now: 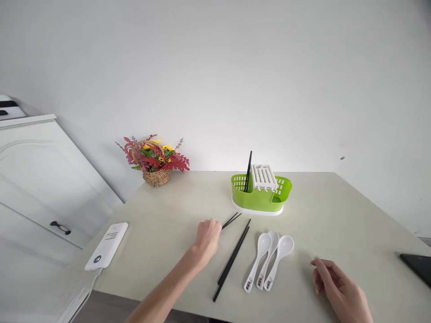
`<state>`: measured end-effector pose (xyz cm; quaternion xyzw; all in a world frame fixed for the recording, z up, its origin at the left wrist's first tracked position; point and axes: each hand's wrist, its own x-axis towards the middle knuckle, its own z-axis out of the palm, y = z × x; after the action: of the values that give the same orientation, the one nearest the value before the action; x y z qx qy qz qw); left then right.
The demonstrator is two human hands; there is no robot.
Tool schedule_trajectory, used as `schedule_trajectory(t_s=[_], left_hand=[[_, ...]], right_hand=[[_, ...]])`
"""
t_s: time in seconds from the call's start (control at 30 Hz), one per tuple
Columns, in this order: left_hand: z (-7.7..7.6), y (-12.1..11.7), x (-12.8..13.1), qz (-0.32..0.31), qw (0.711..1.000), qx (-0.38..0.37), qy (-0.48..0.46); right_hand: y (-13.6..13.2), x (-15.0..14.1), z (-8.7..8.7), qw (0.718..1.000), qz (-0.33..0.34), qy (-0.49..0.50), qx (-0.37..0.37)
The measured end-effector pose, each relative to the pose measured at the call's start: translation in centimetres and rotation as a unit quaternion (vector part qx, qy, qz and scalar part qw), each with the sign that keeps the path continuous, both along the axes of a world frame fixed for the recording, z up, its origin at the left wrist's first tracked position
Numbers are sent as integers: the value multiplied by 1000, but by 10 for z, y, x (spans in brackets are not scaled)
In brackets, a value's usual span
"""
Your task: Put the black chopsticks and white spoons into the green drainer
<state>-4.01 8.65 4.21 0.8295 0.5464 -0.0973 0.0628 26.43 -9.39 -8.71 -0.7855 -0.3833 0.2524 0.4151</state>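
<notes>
My left hand (pixel 208 238) is closed around a pair of black chopsticks (pixel 231 220), whose tips stick out toward the basket; the rest of them is hidden by the hand. Just right of it, another pair of black chopsticks (pixel 233 260) lies on the table. Beside those, three white spoons (pixel 263 246) rest with their bowls pointing away from me and labels on their handles. My right hand (pixel 336 287) is loosely curled over the table, right of the spoons, with nothing visible in it. Behind stands a green cutlery basket (pixel 257 199) with black chopsticks (pixel 248 170) upright in its left compartment.
A white slotted rack (pixel 264 177) tops the basket's middle. At the back left stands a wicker basket of artificial flowers (pixel 156 177). A white power bank (pixel 107 246) with a cable lies at the left edge, a dark flat device (pixel 417 268) at the right edge.
</notes>
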Motion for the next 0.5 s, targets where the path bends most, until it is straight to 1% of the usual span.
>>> schedule_trajectory(t_s=[0.03, 0.07, 0.1, 0.13, 0.17, 0.2, 0.23, 0.27, 0.3, 0.33, 0.37, 0.43, 0.5], left_hand=[[5, 0, -4, 16, 998, -6, -56], [10, 0, -9, 31, 990, -16, -139], [15, -3, -13, 42, 969, -33, -243], [19, -7, -17, 52, 932, -54, -355], [23, -12, -20, 66, 882, -79, -460], [25, -18, -22, 86, 825, -103, -549], [25, -24, -23, 114, 769, -127, -616], [24, -31, -23, 144, 717, -146, -666], [22, -37, -22, 172, 672, -159, -702], [18, -42, -21, 197, 635, -166, -729], [15, -47, -19, 217, 604, -170, -747], [7, -55, -14, 253, 560, -173, -770], [3, -62, -9, 279, 534, -174, -779]], right_hand=[[1, 0, 2, 1000, 3, 4, 8], [1, -2, 4, 1000, 3, 9, 17], [2, -5, 9, 1000, 0, 14, 28], [2, -11, 15, 999, -5, 19, 38], [2, -19, 22, 998, -7, 25, 50], [1, -30, 31, 998, -3, 32, 61], [1, -42, 40, 996, 18, 44, 73], [1, -56, 50, 993, 47, 66, 85], [0, -70, 59, 989, 73, 87, 94], [0, -84, 67, 985, 94, 103, 101], [1, -98, 75, 982, 109, 113, 106], [2, -121, 87, 971, 146, 136, 134], [4, -139, 95, 961, 167, 162, 146]])
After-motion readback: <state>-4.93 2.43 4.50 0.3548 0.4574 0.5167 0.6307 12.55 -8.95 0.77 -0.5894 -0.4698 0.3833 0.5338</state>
